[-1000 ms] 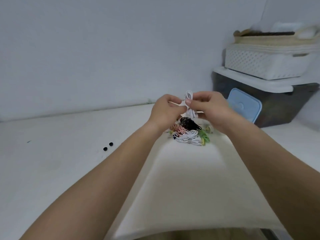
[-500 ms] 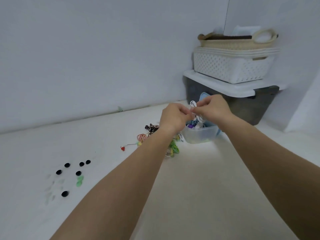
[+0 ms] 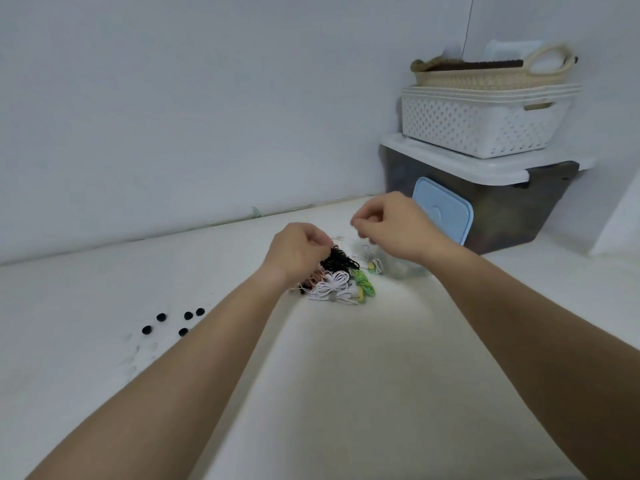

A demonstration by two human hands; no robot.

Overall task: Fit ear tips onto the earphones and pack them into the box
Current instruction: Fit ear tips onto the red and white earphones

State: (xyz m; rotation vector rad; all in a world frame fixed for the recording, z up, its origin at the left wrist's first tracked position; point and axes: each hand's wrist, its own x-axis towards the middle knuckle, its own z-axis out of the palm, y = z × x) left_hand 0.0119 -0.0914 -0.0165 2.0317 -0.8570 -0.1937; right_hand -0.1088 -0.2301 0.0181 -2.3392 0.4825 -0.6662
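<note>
My left hand (image 3: 298, 252) and my right hand (image 3: 389, 226) are close together above a pile of coiled earphones. Both have curled fingers and pinch a thin, blurred white earphone cable (image 3: 358, 242) that runs between them. Under the left fingertips lies a black earphone coil (image 3: 339, 262). In front of it are a white coil (image 3: 330, 285) and a green one (image 3: 363, 285). A small clear box (image 3: 401, 270) stands on the table below my right hand and is partly hidden by it. Several black ear tips (image 3: 173, 322) lie loose at the left.
A light blue lid (image 3: 445, 211) leans against a dark storage bin (image 3: 502, 206) with a white cover at the back right. A white perforated basket (image 3: 485, 123) and a woven basket (image 3: 485, 72) are stacked on the bin. The wall runs close behind the white table (image 3: 329, 375).
The view has swung, so the pile and the box sit differently in frame. My hands have drawn slightly apart and lowered toward the pile and the box. The white coil they held up is now a blur.
</note>
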